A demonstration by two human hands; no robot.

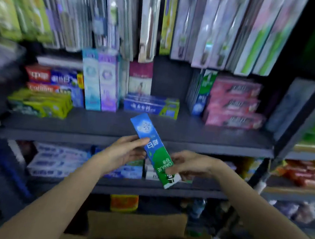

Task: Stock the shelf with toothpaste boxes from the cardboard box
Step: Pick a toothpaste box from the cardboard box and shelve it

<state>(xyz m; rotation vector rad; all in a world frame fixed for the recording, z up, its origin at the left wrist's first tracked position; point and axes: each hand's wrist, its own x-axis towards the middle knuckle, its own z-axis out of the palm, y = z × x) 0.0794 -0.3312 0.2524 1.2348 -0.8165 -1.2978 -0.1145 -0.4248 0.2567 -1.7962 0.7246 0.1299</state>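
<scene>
A blue and green toothpaste box [151,142] is held tilted in front of the dark shelf [132,128], its blue end up toward the shelf. My left hand [124,151] grips its middle from the left. My right hand [188,165] holds its green lower end from the right. Below, at the frame's bottom edge, the open cardboard box [136,227] shows its flaps; what lies inside is mostly cut off.
The middle shelf carries standing boxes [100,81], a flat blue stack [151,107], pink boxes [233,104] at right and yellow-green ones [42,102] at left. Toothbrush packs [148,20] hang above. A gap [168,81] sits behind the blue stack. More boxes fill the lower shelf [57,161].
</scene>
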